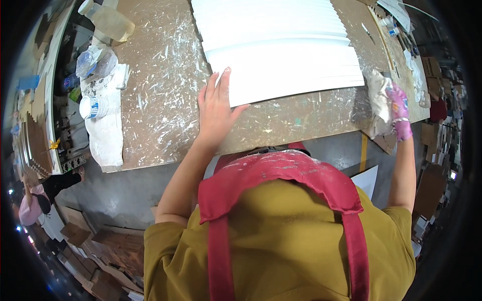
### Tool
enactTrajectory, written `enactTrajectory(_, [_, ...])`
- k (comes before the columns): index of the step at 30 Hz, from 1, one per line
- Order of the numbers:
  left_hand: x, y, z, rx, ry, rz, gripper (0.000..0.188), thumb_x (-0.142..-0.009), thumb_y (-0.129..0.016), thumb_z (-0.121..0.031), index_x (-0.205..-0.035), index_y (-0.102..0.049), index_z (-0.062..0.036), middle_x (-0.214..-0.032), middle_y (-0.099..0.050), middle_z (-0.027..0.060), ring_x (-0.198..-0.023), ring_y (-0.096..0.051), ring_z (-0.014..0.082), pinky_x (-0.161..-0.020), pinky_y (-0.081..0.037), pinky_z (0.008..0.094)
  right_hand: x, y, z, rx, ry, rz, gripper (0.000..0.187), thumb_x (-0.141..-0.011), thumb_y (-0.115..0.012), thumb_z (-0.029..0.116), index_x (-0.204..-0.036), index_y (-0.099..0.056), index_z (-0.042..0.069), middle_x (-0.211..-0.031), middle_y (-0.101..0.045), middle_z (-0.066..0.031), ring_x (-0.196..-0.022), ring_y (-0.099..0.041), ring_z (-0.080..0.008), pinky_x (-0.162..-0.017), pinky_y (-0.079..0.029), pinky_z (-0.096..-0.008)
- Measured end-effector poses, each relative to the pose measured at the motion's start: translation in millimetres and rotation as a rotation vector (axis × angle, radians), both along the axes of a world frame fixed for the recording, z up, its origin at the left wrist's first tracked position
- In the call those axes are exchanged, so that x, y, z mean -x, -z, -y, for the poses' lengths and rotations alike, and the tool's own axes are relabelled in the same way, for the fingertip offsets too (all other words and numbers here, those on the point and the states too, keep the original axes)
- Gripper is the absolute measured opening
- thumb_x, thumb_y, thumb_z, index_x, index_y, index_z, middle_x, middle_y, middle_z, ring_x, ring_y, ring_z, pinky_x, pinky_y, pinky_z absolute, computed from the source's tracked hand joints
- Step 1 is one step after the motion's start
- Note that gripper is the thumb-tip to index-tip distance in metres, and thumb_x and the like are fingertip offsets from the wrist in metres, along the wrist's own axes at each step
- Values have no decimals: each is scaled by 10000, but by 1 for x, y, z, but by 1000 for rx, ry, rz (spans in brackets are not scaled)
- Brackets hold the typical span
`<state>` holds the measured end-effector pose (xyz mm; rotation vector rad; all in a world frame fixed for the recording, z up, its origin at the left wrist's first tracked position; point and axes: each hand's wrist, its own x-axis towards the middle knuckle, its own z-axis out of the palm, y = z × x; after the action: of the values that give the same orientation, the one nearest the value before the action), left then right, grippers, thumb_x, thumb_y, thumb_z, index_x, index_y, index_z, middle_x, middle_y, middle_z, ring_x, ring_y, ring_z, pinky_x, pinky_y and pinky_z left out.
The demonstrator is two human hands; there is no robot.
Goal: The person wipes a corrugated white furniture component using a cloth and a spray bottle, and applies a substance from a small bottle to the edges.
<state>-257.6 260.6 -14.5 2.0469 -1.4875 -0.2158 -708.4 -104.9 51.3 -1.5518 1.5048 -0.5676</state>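
A stack of white flat panels (291, 70) lies on the paint-spattered work table (160, 100), its edges slightly fanned out on the right side. My bare left hand (217, 108) lies against the near left corner of the stack, fingers stretched out with the tips on the panel's edge. On my right hand (400, 113) is a purple patterned glove. That hand is closed on a crumpled off-white rag (380, 103), just right of the stack near the table's front edge. The fingers on the rag's far side are partly hidden.
At the left stand a cloudy plastic bottle (111, 22), a clear plastic bag (98, 61) and a white tub (94, 107) on a white cloth (106, 143). A thin pen-like tool (368, 32) lies far right. Another person (35, 203) is beyond the left side.
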Motion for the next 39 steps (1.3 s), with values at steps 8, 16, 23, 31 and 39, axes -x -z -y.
enactTrajectory(8, [-29, 10, -21, -49, 22, 79, 956, -735, -779, -356, -1474, -255, -47, -1547, -246, 140, -1410, -244, 363, -1104, -208, 517, -204, -3, -158, 500, -680, -244, 407, -893, -559, 194, -1279, -549, 65, -1134, -628, -98, -994, -609, -237, -890, -495, -385])
enactTrajectory(16, [-28, 23, -17, -61, -26, 44, 950, -744, -755, -402, -1481, -256, -70, -1549, -255, 122, -1414, -244, 353, -1116, -200, 510, -327, 42, -239, 618, -1317, -198, 526, -738, -655, 124, -1254, -555, 136, -1033, -634, -94, -937, -623, -251, -797, -531, -423])
enactTrajectory(23, [-27, 12, -21, -48, 9, 19, 991, -723, -789, -348, -1493, -232, -67, -1546, -268, 107, -1417, -255, 323, -1111, -210, 507, -276, 19, -193, 750, -1215, -313, 352, -784, -651, 116, -1133, -603, 100, -913, -650, -110, -826, -639, -257, -773, -523, -414])
enactTrajectory(31, [-31, 15, -23, 4, -43, 16, 1083, -634, -857, -307, -1479, -226, -60, -1488, -369, 113, -1366, -333, 340, -1088, -250, 494, -303, 11, -211, 715, -1253, -442, 367, -773, -637, 114, -1140, -620, 112, -972, -649, -86, -922, -632, -237, -827, -535, -397])
enactTrajectory(39, [-23, 20, -14, 32, -54, 58, 1074, -627, -853, -337, -1475, -256, -59, -1495, -367, 99, -1365, -338, 341, -1091, -246, 485, -322, 18, -236, 735, -1406, -289, 476, -822, -595, 181, -1293, -536, 150, -1173, -595, -109, -1036, -594, -288, -912, -496, -452])
